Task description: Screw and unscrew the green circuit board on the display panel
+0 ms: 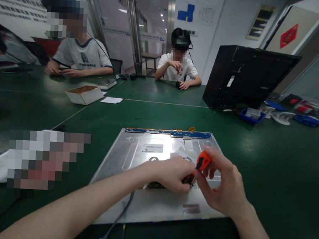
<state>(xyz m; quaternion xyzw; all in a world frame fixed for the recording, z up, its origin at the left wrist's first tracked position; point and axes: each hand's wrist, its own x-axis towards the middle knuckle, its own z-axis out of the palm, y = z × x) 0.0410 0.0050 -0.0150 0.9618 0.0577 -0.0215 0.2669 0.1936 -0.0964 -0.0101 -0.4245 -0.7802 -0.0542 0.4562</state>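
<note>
My right hand (pixel 225 185) grips an orange and black screwdriver (pixel 203 160) by its handle, which leans, with the shaft pointing down toward my left hand. My left hand (pixel 176 174) reaches across from the left, its fingers curled down near the screwdriver's tip. What those fingers pinch is hidden. Partly covered by that hand is a dark circuit board (pixel 156 185). It sits on the silver metal back of a flat display panel (pixel 140 200), which lies on the green table. Along the panel's far edge runs a blue circuit strip (pixel 158 132).
A grey cable (pixel 126 207) trails off the panel's near side. At the right stands a black monitor casing (pixel 247 77), beside a blue tray (pixel 252 116). A white open box (pixel 85 96) is at the far left. Two people (pixel 84 58) sit across the table.
</note>
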